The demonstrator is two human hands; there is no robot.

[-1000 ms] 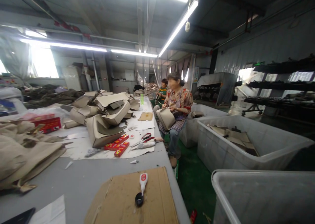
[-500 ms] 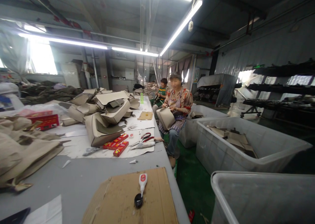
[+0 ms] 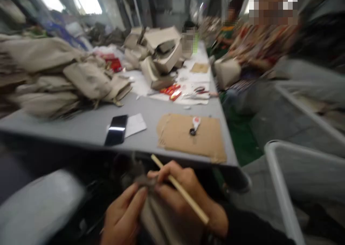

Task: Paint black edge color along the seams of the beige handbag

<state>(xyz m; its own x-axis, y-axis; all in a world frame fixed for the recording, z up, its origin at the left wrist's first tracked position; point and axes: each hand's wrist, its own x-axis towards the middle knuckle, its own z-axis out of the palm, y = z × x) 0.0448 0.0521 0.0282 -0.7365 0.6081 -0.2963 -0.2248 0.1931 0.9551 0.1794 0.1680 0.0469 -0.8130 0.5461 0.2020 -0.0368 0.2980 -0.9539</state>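
Note:
In front of the table edge, at the bottom of the view, my left hand (image 3: 121, 216) pinches the edge of a beige bag (image 3: 159, 220). Across from it, my right hand (image 3: 188, 191) is closed with a thin wooden stick (image 3: 188, 200) slanting through its fingers. The fingertips of that hand also meet the bag's edge, close to my left thumb. Motion blur smears the bag, and its lower part runs out of the frame. On the table, a small white bottle (image 3: 196, 122) with a black round cap or cup (image 3: 192, 132) lies on a cardboard sheet (image 3: 178, 139).
A phone (image 3: 116, 130) lies near the table's front edge beside white paper (image 3: 136, 125). Beige bags (image 3: 88, 76) are heaped at left, with red boxes (image 3: 175, 95) and pliers (image 3: 199, 90) farther back. Large grey bins (image 3: 283, 187) stand at right, near a seated co-worker (image 3: 261, 44).
The view has tilted down and swung left. Both my hands, the wooden stick and the bag have come into view; the whole phone now shows.

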